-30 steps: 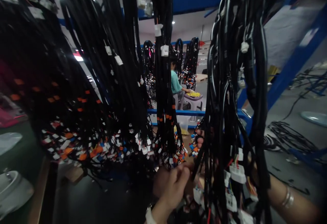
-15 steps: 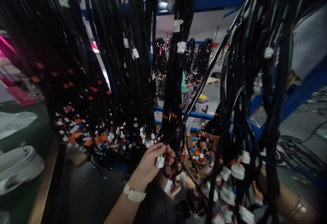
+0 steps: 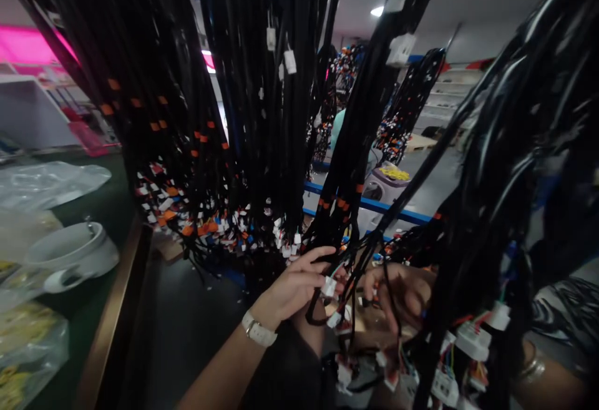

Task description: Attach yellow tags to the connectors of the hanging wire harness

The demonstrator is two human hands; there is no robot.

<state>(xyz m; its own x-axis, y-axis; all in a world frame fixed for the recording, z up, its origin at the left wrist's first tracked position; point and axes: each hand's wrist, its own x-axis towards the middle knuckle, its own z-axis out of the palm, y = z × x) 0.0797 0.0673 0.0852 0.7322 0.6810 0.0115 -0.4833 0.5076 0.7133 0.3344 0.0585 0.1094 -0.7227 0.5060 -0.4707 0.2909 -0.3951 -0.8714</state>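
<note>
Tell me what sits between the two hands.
In the head view, thin black wires and small white connectors hang between the left hand and right hand; the left fingers pinch one connector.

No legible text on the white tags (image 3: pixel 401 49) or connectors (image 3: pixel 328 286) of the hanging wire harnesses (image 3: pixel 262 104)

My view: wire harnesses (image 3: pixel 262 104) black, banded with orange tape. Connector ends (image 3: pixel 219 226) along lower fringe mixed white, orange, blue, red. White connector (image 3: pixel 329 286) at my left hand (image 3: pixel 294 285), thin green and red leads on it. Watch strap (image 3: pixel 256 330) on that wrist white. Silver bangle (image 3: pixel 531 366) at my right wrist. Rack beam (image 3: pixel 374 204) blue. Desk (image 3: pixel 100 216) dark green, brown edge. Bowl (image 3: pixel 70 251) white. Bags (image 3: pixel 47 182) clear; lower one holds yellow bits. Far left glow pink. Distant stool (image 3: pixel 390 188) pale, yellow pile on top.
</note>
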